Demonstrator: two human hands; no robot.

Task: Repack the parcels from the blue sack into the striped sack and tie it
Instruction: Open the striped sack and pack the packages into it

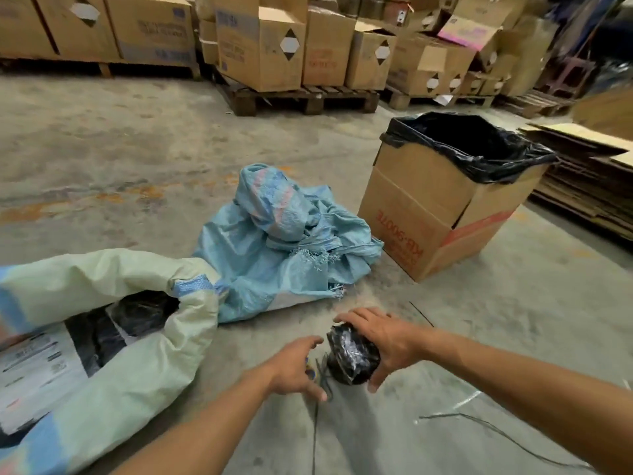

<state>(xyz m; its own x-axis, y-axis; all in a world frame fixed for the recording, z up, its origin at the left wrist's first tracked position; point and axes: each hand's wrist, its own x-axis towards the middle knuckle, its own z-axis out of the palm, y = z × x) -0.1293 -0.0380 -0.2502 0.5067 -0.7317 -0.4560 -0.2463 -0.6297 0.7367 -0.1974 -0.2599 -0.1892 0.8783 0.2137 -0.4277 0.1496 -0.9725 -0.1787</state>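
right hand [383,341] fingers curled round black roll of twine [352,359], left hand [294,370] fingers loosely curled beside it, striped sack [113,303] lying flat, mouth facing right, blue sack [274,241] crumpled

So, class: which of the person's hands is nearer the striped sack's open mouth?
Left. The left hand lies just right of the striped sack; the right hand is farther right, gripping a black roll.

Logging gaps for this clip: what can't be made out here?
- Striped sack: the left frame edge cuts it off; its folds hide most parcels inside.
- Blue sack: crumpled, so any contents are hidden.
- Left hand: its palm side is hidden; grip on the cord unclear.
- Box: liner interior too dark.
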